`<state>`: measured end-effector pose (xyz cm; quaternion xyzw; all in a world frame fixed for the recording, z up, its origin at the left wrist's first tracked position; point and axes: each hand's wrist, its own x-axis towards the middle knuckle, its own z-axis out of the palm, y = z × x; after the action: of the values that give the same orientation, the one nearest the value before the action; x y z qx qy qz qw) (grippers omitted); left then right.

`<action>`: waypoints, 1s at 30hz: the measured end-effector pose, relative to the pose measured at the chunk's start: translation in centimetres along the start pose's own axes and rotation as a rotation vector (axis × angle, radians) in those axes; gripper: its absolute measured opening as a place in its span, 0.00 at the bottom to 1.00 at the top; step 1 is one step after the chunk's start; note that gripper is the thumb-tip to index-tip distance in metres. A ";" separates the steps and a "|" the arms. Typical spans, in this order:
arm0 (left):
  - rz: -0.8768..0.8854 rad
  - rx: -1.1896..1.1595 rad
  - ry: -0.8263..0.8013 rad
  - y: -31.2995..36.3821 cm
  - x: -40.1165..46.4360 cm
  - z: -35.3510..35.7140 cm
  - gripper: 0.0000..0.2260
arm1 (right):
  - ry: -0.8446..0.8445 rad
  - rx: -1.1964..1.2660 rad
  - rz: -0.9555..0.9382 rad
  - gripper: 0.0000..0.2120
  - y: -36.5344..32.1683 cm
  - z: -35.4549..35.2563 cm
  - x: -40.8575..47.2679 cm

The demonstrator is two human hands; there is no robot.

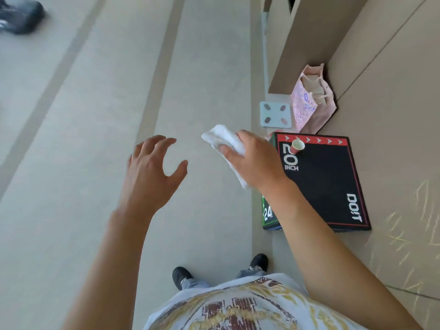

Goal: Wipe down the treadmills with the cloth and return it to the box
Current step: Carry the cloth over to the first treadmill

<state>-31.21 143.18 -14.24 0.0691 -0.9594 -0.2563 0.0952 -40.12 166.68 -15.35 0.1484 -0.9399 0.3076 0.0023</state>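
My right hand [256, 160] grips a folded white cloth [222, 138], held in the air over the floor just left of a black box [333, 184]. The box lies on the floor by the wall and is marked "20 INCH" on top. A small red paper cup [297, 146] stands on the box's far left corner. My left hand [152, 172] hangs in the air to the left with fingers spread and loosely bent, holding nothing. No treadmill can be made out clearly in this view.
A pink paper bag [312, 101] stands beyond the box against the brown wall [392, 91]. A pale blue square scale [275, 114] lies on the floor beside it. A dark blurred object [20, 15] sits at the far top left. My two shoes [182, 277] stand on grey striped floor.
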 end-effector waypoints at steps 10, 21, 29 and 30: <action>-0.233 0.053 0.165 -19.9 -4.5 -12.9 0.29 | -0.147 0.031 -0.232 0.23 -20.5 15.2 3.8; -0.483 0.073 0.347 -30.4 -10.7 -20.7 0.27 | -0.314 0.046 -0.531 0.22 -35.7 24.6 5.5; -0.677 0.148 0.453 -35.8 -10.0 -23.8 0.26 | -0.426 0.105 -0.754 0.20 -43.7 30.9 10.5; -0.703 0.158 0.472 -36.4 -9.6 -24.1 0.25 | -0.445 0.111 -0.781 0.20 -44.7 31.8 11.4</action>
<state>-13.62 102.12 -13.54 0.4558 -0.8461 -0.1758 0.2133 -35.76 110.88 -14.21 0.5543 -0.7731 0.2943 -0.0919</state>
